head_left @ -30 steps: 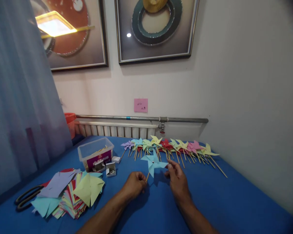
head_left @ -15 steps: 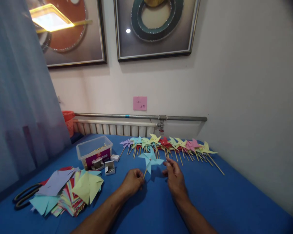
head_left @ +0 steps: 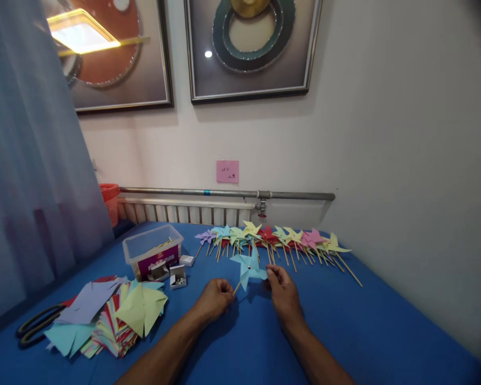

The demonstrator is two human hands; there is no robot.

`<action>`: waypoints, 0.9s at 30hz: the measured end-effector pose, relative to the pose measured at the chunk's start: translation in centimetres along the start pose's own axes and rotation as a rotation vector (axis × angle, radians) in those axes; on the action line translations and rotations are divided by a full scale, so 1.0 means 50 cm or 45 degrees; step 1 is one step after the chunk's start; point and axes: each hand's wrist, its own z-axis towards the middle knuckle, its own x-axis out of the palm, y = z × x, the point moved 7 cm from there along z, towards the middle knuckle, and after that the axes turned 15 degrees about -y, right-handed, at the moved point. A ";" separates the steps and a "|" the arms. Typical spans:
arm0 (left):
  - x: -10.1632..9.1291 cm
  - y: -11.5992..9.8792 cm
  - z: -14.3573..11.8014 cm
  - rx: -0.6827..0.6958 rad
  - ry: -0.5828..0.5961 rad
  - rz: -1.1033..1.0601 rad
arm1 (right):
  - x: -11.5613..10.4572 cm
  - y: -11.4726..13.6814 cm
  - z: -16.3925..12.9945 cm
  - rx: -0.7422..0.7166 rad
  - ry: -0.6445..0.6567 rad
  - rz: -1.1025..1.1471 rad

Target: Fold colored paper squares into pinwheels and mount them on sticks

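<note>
L hand [head_left: 213,298] pinches the stick of the light-blue pinwheel [head_left: 247,269], which sits just betw. both hands; R hand [head_left: 281,289] pinches a blade tip. Prob best to keep the stick grip firm and nudge the blade lightly w/o creasing it, clear of the finished pinwheel row [head_left: 272,238] just beyond the R hand.

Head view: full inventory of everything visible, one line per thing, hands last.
light blue pinwheel: one, on a wooden stick, held above the table between the hands
finished pinwheels: a row, count unclear, purple, blue, yellow, red, pink, far table edge
paper pile: one stack, mixed colours, left front
scissors: one, dark handles, left of the pile
plastic box: one, clear, behind the pile
small boxes: about three, white, beside the plastic box
table: blue cloth
pink note: one, on the wall
framed pictures: two, on the wall
basket: one, orange, by the curtain
left hand: grips the stick
right hand: fingertips at a vane
</note>
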 end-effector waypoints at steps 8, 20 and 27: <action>-0.001 -0.010 -0.007 -0.026 -0.003 -0.035 | 0.008 -0.025 0.000 0.117 0.047 0.056; 0.010 -0.013 -0.013 -0.068 0.020 -0.118 | 0.050 -0.022 -0.062 0.240 0.191 0.050; 0.004 -0.019 -0.014 -0.042 0.007 -0.098 | 0.032 -0.019 -0.037 0.198 0.111 0.072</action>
